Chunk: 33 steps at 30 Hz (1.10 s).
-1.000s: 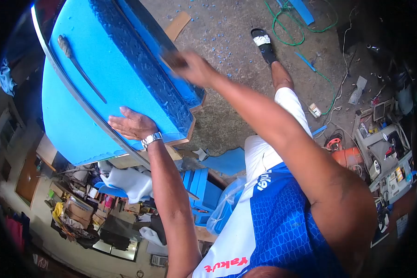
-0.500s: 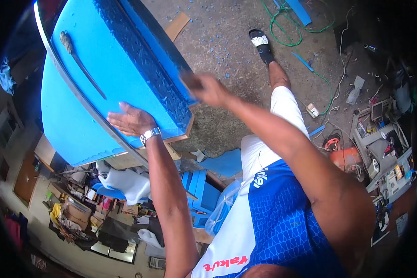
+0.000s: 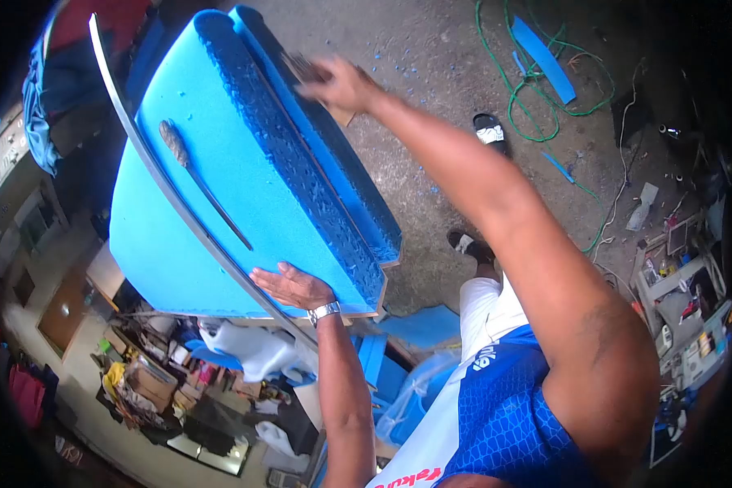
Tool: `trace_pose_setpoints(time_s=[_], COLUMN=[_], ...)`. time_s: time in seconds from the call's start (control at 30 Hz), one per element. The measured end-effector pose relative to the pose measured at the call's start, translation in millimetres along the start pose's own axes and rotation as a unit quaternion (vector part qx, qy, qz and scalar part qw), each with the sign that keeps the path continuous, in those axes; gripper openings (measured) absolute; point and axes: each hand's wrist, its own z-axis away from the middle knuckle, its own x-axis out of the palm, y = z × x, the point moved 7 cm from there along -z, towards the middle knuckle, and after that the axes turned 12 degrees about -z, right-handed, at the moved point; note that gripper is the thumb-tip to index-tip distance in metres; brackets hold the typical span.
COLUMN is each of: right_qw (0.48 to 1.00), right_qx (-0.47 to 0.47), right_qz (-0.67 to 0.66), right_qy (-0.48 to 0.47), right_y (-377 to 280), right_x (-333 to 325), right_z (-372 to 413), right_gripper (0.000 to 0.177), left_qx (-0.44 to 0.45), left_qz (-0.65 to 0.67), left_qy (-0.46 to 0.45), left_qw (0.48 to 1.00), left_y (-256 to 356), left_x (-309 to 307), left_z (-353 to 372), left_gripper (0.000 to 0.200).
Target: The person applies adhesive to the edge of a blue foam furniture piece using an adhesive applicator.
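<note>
A large blue foam block [image 3: 195, 175] with rough, flaked edges fills the upper left. My left hand [image 3: 294, 287], a metal watch on its wrist, lies flat on its smooth face near the lower end. A brown block-like tool [image 3: 307, 71], blurred by motion, is gripped in my right hand [image 3: 346, 84] against the outer foam strip [image 3: 325, 150]. A thin dark blade with a wrapped handle [image 3: 173, 145] rests on the foam. Beside it, a long curved metal strip [image 3: 150, 167] crosses the face and passes near my left fingertips.
Green cord [image 3: 512, 102] and a blue foam offcut [image 3: 543, 58] lie on the concrete floor at upper right. Cluttered shelving [image 3: 679, 285] stands at far right. Cardboard and scraps [image 3: 142, 382] are piled at lower left. A clear plastic bag [image 3: 411, 398] hangs near my body.
My right hand has swept with the tool toward the far end of the foam strip. My left hand stays flat on the foam. The camera view has shifted, showing more of the block.
</note>
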Motion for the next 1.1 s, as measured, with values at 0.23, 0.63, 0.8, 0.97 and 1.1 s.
trace_pose_setpoints(time_s=[0.23,0.63,0.8,0.97,1.1], right_qw=[0.999,0.994,0.996,0.971,0.964], right_qx=[0.021,0.09,0.051,0.098,0.235], right_qz=[0.008,-0.003,0.022,0.116,-0.039], right_qy=[-0.028,-0.06,-0.065,-0.184,-0.114], right_y=[9.9,18.6,-7.4,-10.1,-2.3], right_x=[21.7,5.9,21.4,15.8,2.5], right_z=[-18.7,-52.3,-14.4,228.9,184.2], right_gripper=[0.043,0.065,0.059,0.057,0.061], left_qx=[-0.017,-0.009,-0.015,-0.011,-0.022], left_qz=[0.009,0.016,0.014,0.03,0.019], left_qy=[-0.02,-0.019,-0.019,-0.018,-0.022], left_qw=[1.0,1.0,1.0,0.999,0.999], left_y=[8.7,0.6,5.7,7.7,5.1], left_x=[-7.7,-3.1,-5.7,-1.8,-5.7], left_z=[-0.3,-1.0,-2.8,-1.0,-5.3], left_gripper=[0.077,0.077,0.078,0.079,0.08])
